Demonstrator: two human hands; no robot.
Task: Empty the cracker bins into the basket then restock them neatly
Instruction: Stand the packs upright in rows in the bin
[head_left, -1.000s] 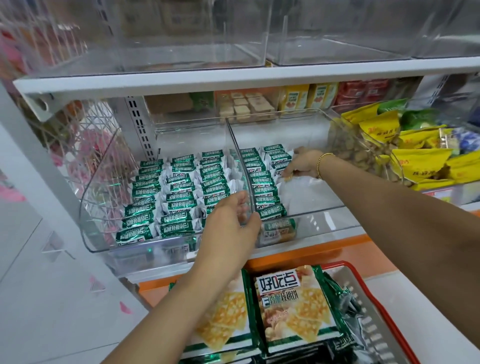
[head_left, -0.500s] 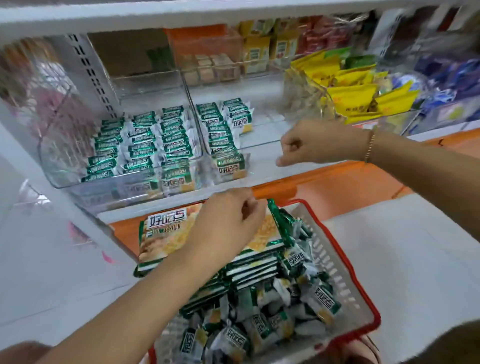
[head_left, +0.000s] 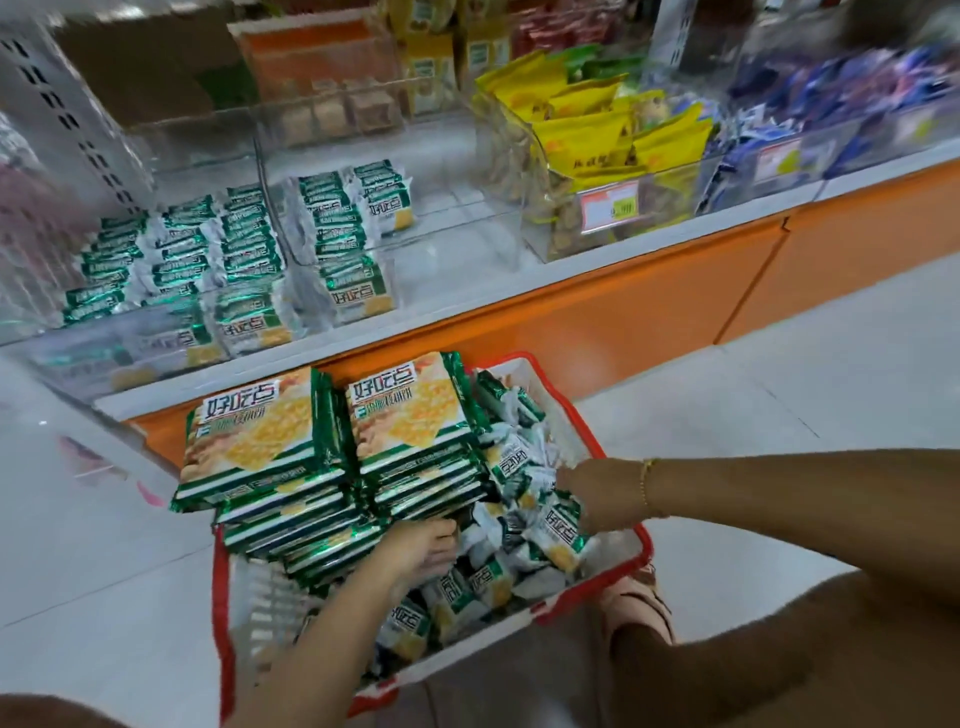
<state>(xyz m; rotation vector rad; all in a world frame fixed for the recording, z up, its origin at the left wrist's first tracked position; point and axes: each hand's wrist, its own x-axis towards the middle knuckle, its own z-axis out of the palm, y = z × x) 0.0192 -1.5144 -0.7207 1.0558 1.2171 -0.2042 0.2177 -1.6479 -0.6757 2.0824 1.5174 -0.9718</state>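
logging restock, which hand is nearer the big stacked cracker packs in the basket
Left. The left hand touches the big stacked cracker packs at their near edge; the right hand is farther right, among loose small packs.

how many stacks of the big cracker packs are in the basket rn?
2. The left stack and the right stack sit side by side at the far end of the basket. More packs may hide under the loose small packets.

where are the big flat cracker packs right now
Head view: the big flat cracker packs sit in two stacks in the left half of the red basket, just below the orange shelf front, with small packets heaped to their right.
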